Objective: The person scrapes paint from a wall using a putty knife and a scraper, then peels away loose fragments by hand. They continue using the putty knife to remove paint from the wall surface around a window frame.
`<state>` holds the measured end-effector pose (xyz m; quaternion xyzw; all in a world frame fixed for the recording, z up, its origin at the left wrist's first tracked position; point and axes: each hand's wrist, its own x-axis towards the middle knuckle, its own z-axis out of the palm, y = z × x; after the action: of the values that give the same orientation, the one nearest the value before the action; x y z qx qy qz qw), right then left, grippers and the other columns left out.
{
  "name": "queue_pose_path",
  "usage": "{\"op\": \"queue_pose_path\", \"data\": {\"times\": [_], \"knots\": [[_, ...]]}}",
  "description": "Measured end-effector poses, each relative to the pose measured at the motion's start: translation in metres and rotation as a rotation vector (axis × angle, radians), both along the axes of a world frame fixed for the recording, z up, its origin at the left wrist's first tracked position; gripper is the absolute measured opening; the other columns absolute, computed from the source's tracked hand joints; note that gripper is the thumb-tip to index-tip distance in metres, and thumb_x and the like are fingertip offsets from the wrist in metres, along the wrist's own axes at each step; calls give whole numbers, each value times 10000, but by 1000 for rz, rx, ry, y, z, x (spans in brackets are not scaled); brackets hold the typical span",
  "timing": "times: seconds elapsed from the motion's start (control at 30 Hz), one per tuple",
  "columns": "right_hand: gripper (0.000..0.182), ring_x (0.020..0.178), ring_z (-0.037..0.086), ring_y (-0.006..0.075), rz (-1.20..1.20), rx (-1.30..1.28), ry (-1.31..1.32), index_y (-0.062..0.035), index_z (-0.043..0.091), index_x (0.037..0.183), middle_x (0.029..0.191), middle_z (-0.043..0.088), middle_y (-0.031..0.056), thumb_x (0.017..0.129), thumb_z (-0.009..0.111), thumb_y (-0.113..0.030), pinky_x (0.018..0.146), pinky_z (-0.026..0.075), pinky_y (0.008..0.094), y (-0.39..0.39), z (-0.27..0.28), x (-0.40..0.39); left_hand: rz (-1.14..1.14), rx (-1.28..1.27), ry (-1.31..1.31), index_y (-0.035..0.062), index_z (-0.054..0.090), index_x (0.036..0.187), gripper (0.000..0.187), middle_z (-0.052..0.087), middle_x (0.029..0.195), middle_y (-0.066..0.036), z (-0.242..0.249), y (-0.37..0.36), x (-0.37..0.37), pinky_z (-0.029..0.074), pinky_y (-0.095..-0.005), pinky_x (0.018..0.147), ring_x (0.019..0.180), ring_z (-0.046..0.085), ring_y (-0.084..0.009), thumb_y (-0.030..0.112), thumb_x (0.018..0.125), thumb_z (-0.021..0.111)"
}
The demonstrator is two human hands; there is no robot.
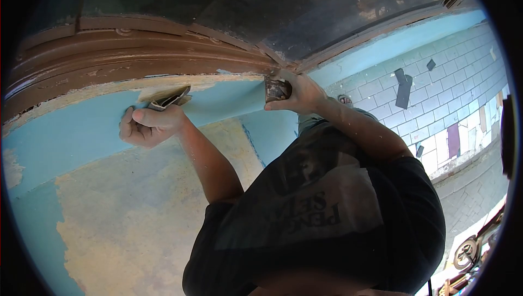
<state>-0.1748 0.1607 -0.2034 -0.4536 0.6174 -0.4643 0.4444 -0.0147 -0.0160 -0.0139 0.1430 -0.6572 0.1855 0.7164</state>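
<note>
My left hand [150,125] is closed, thumb uppermost, on a folded, worn sheet that looks like sandpaper [171,100]. The sheet lies by a scraped, bare strip along the edge of the light blue wall [218,100]. To the right, at the corner below the brown wooden frame [163,53], my right hand [305,94] grips a small dark brown block [277,89] between thumb and fingers. The block's underside is hidden.
Dark glass panes [218,1] stand above the frame. Bare, patchy plaster [136,203] shows at lower left. Dark scraps [403,91] lie on the tiled floor [430,100] at right. A wheel [464,253] is visible at lower right.
</note>
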Motion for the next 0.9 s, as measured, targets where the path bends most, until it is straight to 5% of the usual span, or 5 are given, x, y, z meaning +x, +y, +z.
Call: {"op": "queue_pose_path", "data": {"times": [0.33,0.4,0.7,0.83,0.9], "knots": [[799,950,728,382,52,25,151,-76,622,1186,998,742,182,700,844,-670,854,556,471,3,-34,-9,15,-14,-20,23,575,917,383,529,819,-62,-1,-2,4,394,-290,647,720,524,-163,385,1041,575],[794,944,726,383,-87,-144,234,-86,627,1197,976,741,177,707,835,-675,851,557,478,5,-41,1,29,-4,-41,24,577,917,382,526,817,-60,-1,-4,4,394,-289,650,718,522,-162,386,1041,575],[837,948,727,385,40,27,139,-88,625,1238,967,741,176,689,841,-683,862,561,474,0,-16,-6,4,-5,-15,21,583,935,401,516,836,-55,0,-1,3,388,-283,638,725,531,-160,408,1036,571],[841,945,735,358,-71,-134,216,-79,625,1226,963,741,176,683,848,-681,848,563,459,-2,-6,2,13,-34,-33,16,576,925,394,537,836,-53,0,-2,0,412,-275,630,703,533,-147,394,1037,580],[838,941,734,357,45,64,29,-74,632,1215,963,739,185,680,852,-680,850,562,453,-1,7,-5,3,3,-30,18,583,944,390,528,847,-60,-1,1,4,394,-290,657,727,527,-159,396,1036,563]]}}
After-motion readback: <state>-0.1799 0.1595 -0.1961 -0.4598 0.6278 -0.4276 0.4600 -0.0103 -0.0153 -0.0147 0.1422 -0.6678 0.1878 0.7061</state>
